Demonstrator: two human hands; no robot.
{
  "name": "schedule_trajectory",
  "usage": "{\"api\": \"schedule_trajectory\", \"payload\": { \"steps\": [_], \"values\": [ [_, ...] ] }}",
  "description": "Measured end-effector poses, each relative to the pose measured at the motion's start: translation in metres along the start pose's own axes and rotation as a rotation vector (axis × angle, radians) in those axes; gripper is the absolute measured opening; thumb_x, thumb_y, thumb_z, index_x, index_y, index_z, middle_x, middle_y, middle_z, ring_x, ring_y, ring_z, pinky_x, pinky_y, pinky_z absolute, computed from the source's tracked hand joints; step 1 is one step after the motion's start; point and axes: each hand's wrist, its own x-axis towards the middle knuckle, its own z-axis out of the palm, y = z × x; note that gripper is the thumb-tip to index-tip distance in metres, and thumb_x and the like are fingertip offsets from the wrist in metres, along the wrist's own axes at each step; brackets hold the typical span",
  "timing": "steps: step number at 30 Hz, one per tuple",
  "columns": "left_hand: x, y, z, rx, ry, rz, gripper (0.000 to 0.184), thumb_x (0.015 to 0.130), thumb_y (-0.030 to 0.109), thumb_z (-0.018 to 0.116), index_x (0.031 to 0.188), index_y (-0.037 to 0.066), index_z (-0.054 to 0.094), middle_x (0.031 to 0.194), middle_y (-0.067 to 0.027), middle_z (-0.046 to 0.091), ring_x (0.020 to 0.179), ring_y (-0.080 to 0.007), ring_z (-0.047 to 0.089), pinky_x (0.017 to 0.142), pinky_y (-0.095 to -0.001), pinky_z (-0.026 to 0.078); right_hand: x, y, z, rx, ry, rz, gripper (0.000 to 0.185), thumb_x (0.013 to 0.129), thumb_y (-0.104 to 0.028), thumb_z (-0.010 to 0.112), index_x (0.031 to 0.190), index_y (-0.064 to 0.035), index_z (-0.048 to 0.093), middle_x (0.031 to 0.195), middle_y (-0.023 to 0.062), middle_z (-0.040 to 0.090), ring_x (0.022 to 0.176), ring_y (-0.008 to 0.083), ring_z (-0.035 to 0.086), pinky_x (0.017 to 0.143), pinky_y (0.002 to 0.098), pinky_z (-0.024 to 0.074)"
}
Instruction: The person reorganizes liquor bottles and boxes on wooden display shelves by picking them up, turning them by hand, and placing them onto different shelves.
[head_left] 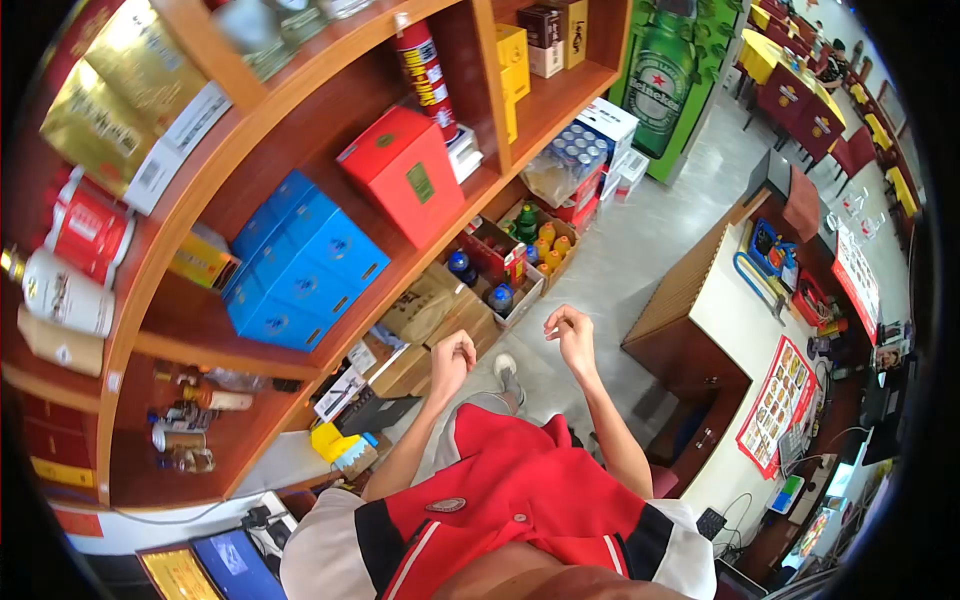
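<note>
My left hand is raised in front of me with its fingers curled, close to the cardboard boxes under the shelf. Across from it, my right hand hangs over the grey floor, fingers bent but apart, with nothing in it. Whether anything small sits inside the left fingers is hidden. The two hands are apart and touch no object that shows. Beyond them stand open cartons of bottles. A red box and blue boxes sit on the wooden shelf.
A counter with a red-and-white menu sheet runs along the right. The wooden shelf unit fills the left. A green beer display stands ahead. A person sits far off near yellow-covered tables.
</note>
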Motion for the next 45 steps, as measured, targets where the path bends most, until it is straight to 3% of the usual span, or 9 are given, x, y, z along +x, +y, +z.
{"api": "schedule_trajectory", "payload": {
  "steps": [12, 18, 22, 29, 37, 39, 42, 43, 45],
  "values": [
    [0.191, -0.006, 0.08, 0.109, -0.057, 0.073, 0.018, 0.064, -0.01, 0.04, 0.055, 0.002, 0.05, 0.049, -0.0057, 0.046, 0.048, -0.0126, 0.048, 0.047, -0.031, 0.031, 0.224, -0.052, -0.05, -0.186, 0.053, -0.177, 0.027, 0.068, 0.009, 0.036, 0.06, 0.0063, 0.061, 0.067, 0.0167, 0.069, 0.062, 0.0208, 0.067, 0.06, 0.0313, 0.0538],
    [0.24, -0.004, 0.096, 0.04, 0.159, 0.062, 0.012, 0.061, -0.009, 0.041, 0.056, 0.001, 0.045, 0.051, -0.005, 0.038, 0.052, -0.0114, 0.042, 0.05, -0.0312, 0.027, 0.37, -0.14, -0.022, -0.253, 0.073, -0.546, 0.019, 0.087, -0.003, 0.061, 0.104, 0.0005, 0.069, 0.097, 0.0108, 0.071, 0.085, 0.0209, 0.066, 0.082, 0.0333, 0.0547],
    [0.259, -0.013, 0.121, -0.056, 0.409, 0.002, 0.014, 0.062, -0.01, 0.038, 0.056, 0.001, 0.044, 0.053, -0.0021, 0.037, 0.054, -0.0095, 0.039, 0.051, -0.0296, 0.025, 0.466, -0.198, 0.01, -0.387, -0.166, -0.882, 0.065, 0.083, -0.022, 0.083, 0.142, -0.0086, 0.058, 0.147, 0.0173, 0.05, 0.137, 0.0342, 0.051, 0.11, 0.0442, 0.0471],
    [0.281, -0.01, 0.2, -0.222, 0.819, -0.134, 0.026, 0.068, -0.013, 0.032, 0.055, 0.007, 0.042, 0.053, 0.0034, 0.039, 0.049, -0.0067, 0.035, 0.045, -0.0274, 0.021, 0.545, -0.207, 0.043, -0.423, -0.759, -0.948, 0.096, 0.067, -0.035, 0.097, 0.149, -0.0117, 0.053, 0.159, 0.0222, 0.037, 0.15, 0.0396, 0.035, 0.122, 0.0494, 0.0346],
    [0.285, 0.024, 0.276, -0.336, 0.933, -0.305, 0.028, 0.072, -0.013, 0.033, 0.06, 0.008, 0.048, 0.053, -0.0024, 0.05, 0.048, -0.009, 0.042, 0.046, -0.0253, 0.03, 0.553, -0.202, 0.021, -0.293, -0.918, -0.891, 0.092, 0.063, -0.032, 0.101, 0.137, -0.0034, 0.055, 0.153, 0.0254, 0.044, 0.147, 0.0396, 0.04, 0.121, 0.0477, 0.0362],
    [0.298, 0.042, 0.277, -0.453, 0.973, -0.227, 0.025, 0.073, -0.01, 0.036, 0.07, 0.005, 0.056, 0.06, -0.0052, 0.057, 0.055, -0.0107, 0.049, 0.054, -0.0256, 0.038, 0.559, -0.199, 0.009, -0.194, -0.877, -0.776, 0.092, 0.063, -0.025, 0.101, 0.139, -0.0041, 0.053, 0.156, 0.0266, 0.039, 0.144, 0.0377, 0.045, 0.113, 0.0463, 0.046],
    [0.319, 0.071, 0.273, -0.686, 0.942, -0.116, 0.03, 0.097, 0.014, 0.05, 0.124, 0.004, 0.06, 0.108, -0.0156, 0.071, 0.101, -0.0223, 0.069, 0.089, -0.0355, 0.054, 0.582, -0.191, -0.024, 0.035, -0.921, -0.625, 0.091, 0.063, -0.013, 0.099, 0.139, -0.0017, 0.052, 0.147, 0.0212, 0.049, 0.137, 0.0307, 0.052, 0.112, 0.0413, 0.0467],
    [0.323, 0.073, 0.269, -0.684, 0.82, -0.108, 0.053, 0.106, 0.039, 0.05, 0.149, 0.009, 0.043, 0.138, -0.0185, 0.06, 0.126, -0.0276, 0.06, 0.107, -0.0442, 0.048, 0.588, -0.19, -0.039, 0.204, -0.956, -0.434, 0.09, 0.063, -0.008, 0.098, 0.139, -0.001, 0.051, 0.144, 0.0192, 0.053, 0.135, 0.0284, 0.053, 0.115, 0.0402, 0.0438],
    [0.343, 0.102, 0.272, -0.819, 0.82, -0.113, 0.074, 0.107, 0.058, 0.044, 0.161, 0.011, 0.027, 0.155, -0.0192, 0.045, 0.14, -0.031, 0.049, 0.112, -0.0512, 0.044, 0.595, -0.183, -0.065, 0.299, -0.961, -0.347, 0.091, 0.067, -0.011, 0.095, 0.143, -0.0024, 0.047, 0.14, 0.0157, 0.056, 0.132, 0.0259, 0.055, 0.113, 0.038, 0.0461]
  ]
}}
